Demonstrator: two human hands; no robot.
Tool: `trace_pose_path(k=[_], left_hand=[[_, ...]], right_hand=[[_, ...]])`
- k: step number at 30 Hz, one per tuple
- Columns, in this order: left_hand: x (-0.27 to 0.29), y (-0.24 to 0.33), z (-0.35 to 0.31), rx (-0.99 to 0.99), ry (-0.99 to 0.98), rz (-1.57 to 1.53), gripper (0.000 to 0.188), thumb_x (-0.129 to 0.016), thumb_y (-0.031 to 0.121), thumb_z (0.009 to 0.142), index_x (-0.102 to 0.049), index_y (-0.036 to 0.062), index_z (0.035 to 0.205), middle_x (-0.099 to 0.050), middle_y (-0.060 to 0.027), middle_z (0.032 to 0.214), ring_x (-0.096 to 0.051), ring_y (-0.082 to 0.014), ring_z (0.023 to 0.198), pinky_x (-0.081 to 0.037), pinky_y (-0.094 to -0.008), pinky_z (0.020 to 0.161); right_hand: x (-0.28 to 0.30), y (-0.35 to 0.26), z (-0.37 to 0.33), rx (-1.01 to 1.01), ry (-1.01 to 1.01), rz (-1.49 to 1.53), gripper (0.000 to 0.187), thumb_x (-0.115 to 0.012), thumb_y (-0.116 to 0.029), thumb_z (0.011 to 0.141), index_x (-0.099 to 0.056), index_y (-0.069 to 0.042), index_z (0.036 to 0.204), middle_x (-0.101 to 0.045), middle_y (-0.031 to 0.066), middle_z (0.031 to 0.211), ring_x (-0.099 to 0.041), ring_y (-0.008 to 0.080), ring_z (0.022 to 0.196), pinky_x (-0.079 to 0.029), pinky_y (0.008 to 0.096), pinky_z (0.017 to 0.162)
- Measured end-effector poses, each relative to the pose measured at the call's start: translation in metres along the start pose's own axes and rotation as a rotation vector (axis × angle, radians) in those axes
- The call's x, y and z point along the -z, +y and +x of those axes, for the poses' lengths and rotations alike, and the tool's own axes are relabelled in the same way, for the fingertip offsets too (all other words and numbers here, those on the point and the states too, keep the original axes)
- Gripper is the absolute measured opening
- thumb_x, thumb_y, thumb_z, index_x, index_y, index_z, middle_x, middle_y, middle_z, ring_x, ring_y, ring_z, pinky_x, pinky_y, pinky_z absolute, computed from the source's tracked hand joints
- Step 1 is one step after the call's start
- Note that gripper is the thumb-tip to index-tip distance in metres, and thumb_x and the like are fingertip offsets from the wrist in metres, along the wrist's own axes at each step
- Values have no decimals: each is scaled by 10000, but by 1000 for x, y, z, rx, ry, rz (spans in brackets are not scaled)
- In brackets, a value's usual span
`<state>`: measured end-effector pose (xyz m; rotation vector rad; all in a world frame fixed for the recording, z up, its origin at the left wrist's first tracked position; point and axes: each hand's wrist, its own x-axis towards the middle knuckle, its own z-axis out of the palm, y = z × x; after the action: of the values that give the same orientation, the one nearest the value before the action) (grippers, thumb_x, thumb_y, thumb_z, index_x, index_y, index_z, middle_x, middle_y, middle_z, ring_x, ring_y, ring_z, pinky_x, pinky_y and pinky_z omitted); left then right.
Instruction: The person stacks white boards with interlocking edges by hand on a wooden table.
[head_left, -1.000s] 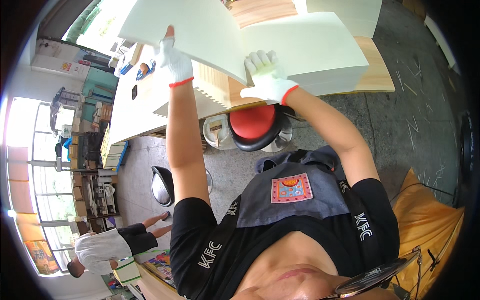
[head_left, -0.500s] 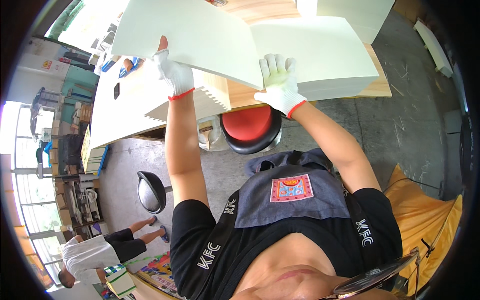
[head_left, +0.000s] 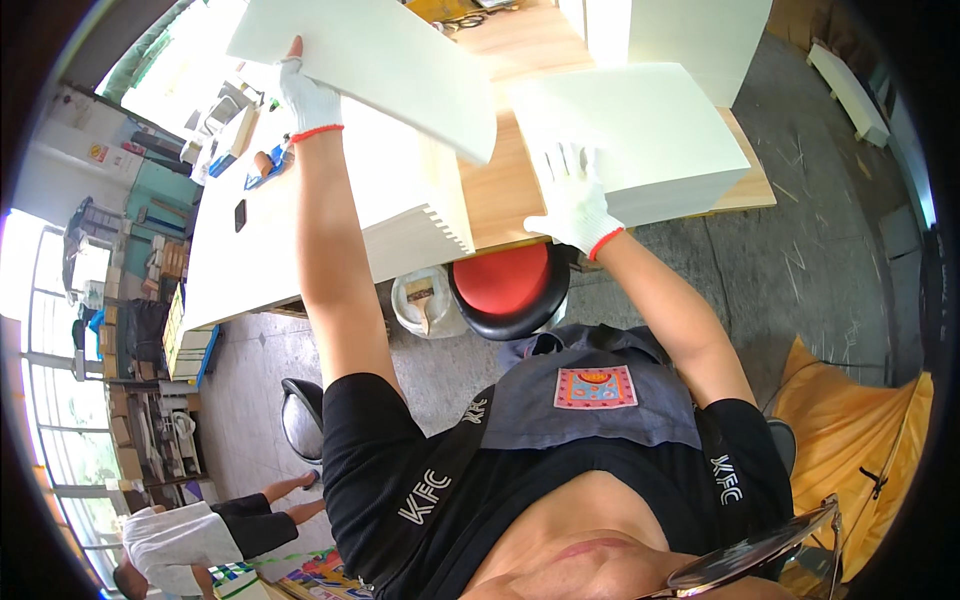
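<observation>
My left hand (head_left: 311, 98), in a white knit glove with a red cuff and a bare thumb, grips the edge of a large white sheet (head_left: 390, 75). The thumb lies on top, with the fingers hidden beneath. The sheet is lifted and tilted above the table, apart from the thick stack of white sheets (head_left: 635, 115) at right. My right hand (head_left: 577, 205), gloved alike, lies flat with spread fingers at that stack's near left corner. Left of a strip of bare wood stands another white stack (head_left: 415, 235) with a notched, stepped side, partly under the lifted sheet.
A black phone (head_left: 240, 215) and a blue tape dispenser (head_left: 266, 168) lie on the table's left. Below its front edge are a red-and-black stool (head_left: 505, 282) and a white bucket with a brush (head_left: 421, 303). Another person (head_left: 195, 545) is at lower left.
My left hand has moved left and away from me, carrying the sheet off the right stack and opening a gap of bare wood. My right hand shifts slightly toward me, still on the stack.
</observation>
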<state>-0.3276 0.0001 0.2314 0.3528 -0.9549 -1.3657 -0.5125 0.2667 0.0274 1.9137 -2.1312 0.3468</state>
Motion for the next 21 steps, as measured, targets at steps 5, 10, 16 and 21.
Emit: trace_pose_path(k=[5, 10, 16, 21], left_hand=[[-35, 21, -20, -233, -168, -20, 406, -468, 309, 1045, -491, 49, 1355, -606, -143, 1291, -556, -309, 1215, -469, -409, 1016], [-57, 49, -53, -428, -181, -311, 369, -568, 207, 979, -574, -21, 1269, -663, -138, 1141, -634, -287, 1038, -512, -407, 925], [-78, 113, -85, -383, -329, 32, 568, -598, 178, 975, -386, -15, 1466, -542, -178, 1342, -514, -265, 1252, -414, -390, 1069], [19, 167, -90, -227, -222, 1260, 627, -572, 233, 989, -315, 18, 1520, -520, -181, 1400, -517, -226, 1253, -409, -369, 1058]], right_hand=[[61, 2, 25, -9, 362, 401, 1028, -755, -534, 768, -306, -8, 1527, -367, 205, 1516, -321, 357, 1424, -245, 504, 1168], [151, -35, 84, 337, 730, 252, 608, -644, -263, 930, -431, -41, 1454, -548, 138, 1310, -523, 259, 1214, -414, 417, 1041], [169, -67, 121, 446, 700, 1321, 505, -576, 5, 941, -469, -36, 1434, -578, 114, 1350, -592, 211, 1191, -481, 334, 1012], [151, -95, 160, 155, 474, 1867, 577, -533, 16, 914, -400, -10, 1475, -554, 121, 1371, -551, 218, 1230, -462, 320, 1032]])
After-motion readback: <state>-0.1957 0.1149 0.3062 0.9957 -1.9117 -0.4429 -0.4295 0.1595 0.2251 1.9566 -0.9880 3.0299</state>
